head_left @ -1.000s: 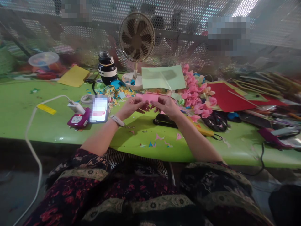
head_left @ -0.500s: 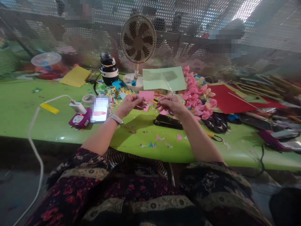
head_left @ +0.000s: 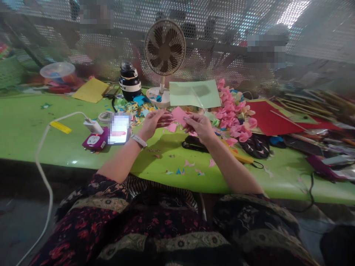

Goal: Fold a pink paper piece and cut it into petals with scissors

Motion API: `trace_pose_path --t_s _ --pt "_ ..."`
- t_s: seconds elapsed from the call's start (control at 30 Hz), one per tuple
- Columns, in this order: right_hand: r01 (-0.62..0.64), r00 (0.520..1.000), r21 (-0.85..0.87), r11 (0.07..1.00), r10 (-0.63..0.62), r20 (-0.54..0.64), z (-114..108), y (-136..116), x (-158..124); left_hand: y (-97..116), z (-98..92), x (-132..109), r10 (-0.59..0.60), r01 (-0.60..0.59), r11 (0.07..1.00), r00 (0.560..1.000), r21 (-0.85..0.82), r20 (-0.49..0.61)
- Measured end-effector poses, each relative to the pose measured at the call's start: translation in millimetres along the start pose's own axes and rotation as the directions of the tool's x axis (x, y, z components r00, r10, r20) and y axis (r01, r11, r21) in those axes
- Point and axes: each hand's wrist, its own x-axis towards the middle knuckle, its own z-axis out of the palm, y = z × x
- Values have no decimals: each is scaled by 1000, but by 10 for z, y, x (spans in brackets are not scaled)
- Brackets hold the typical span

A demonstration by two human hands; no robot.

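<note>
Above the green worktop [head_left: 41, 140] I hold a small pink paper [head_left: 179, 114] between both hands. My left hand [head_left: 154, 123] pinches its left edge, thumb and fingertips pressed together on it. My right hand [head_left: 200, 127] pinches the lower right edge in the same way. The paper is clear of the surface and tilted, with one corner pointing up. The fingertips blur a little, so I cannot say which fingers carry the hold, only that each grip is closed on the sheet.

Below the paper lies a smaller pink piece [head_left: 172, 128], and a black stapler [head_left: 194, 144] sits under my right wrist. Pink paper flowers [head_left: 230, 114] are heaped just beside my right hand, and coloured scraps [head_left: 183, 170] dot the near edge.

As I judge it, the sheet is thin and held only at two edges, so an uneven pull could tear it or leave a crease. A slack pinch would drop it among the pink scraps and flowers, where it would be hard to pick out. The fan [head_left: 165, 48] faces me from behind. If it is running, which I cannot tell, its draught could flutter the paper. A wide sweep of my right forearm could crush the flowers.
</note>
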Motion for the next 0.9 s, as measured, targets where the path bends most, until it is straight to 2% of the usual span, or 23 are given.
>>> trace_pose_path --t_s 0.1,0.2,0.23,0.3,0.37,0.43,0.5,0.57,0.77,0.9 --pt "-28 999 14 1000 27 39 96 39 -34 -50 59 -4 -26 34 996 995 -88 92" --pt "-26 994 -56 998 31 108 120 50 -66 -73 67 -8 -35 45 996 992 -83 122" --pt "9 994 -96 995 1 111 104 48 -69 -68 56 -8 -39 49 995 992 -86 118" --pt "154 987 -206 966 -140 77 44 46 -58 -46 28 -9 -53 65 993 992 -102 113" --pt "349 935 -340 873 -347 71 -25 56 -28 -17 6 -12 -77 90 990 989 -105 128" --pt "504 856 -432 747 -500 135 -76 78 7 6 -2 -17 -103 117 989 983 -86 150" --pt "586 803 -449 674 -556 214 -98 104 30 17 2 -23 -118 131 989 978 -65 172" --pt "613 786 -430 663 -566 248 -96 121 36 17 10 -28 -124 135 990 972 -42 199" --pt "604 793 -353 715 -581 181 -41 157 32 -1 35 -43 -143 132 990 941 59 307" --pt "478 874 -257 840 -483 48 27 205 37 -22 55 -59 -95 83 995 938 49 334"
